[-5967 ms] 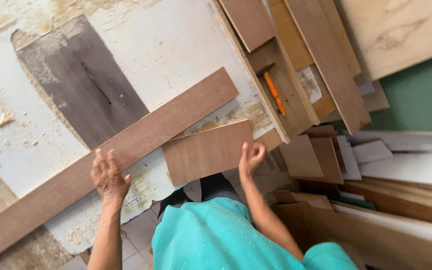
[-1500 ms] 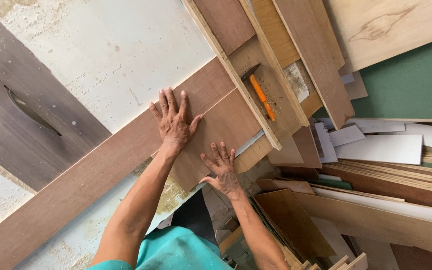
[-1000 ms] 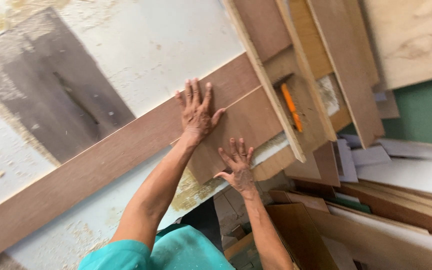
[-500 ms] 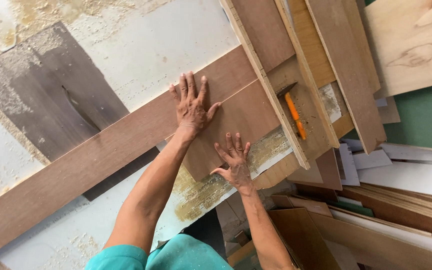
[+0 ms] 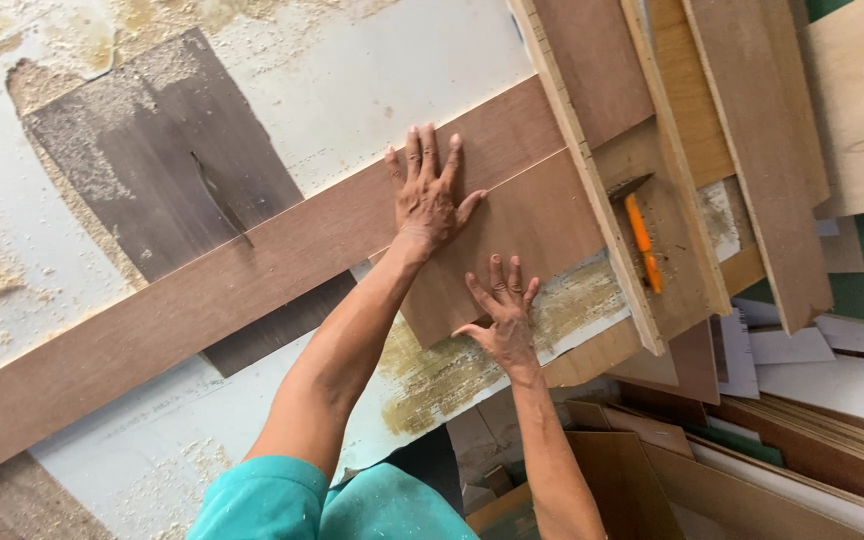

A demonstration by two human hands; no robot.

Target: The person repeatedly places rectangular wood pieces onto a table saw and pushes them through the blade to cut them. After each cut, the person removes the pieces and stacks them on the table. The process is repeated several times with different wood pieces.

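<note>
Brown plywood panel lies butted against the long strip near the workbench's right edge. I've my left hand and right hand spread flat, pressing it, gripping nothing; nothing fastens it yet.

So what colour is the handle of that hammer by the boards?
Orange: the hammer handle is bright orange, with a dark head. It shows clearly in the head view.

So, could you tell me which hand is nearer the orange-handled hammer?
Right. The right hand lies flat on the small board's lower edge, closer to the hammer; the left hand presses farther away, across both boards' seam.
</note>
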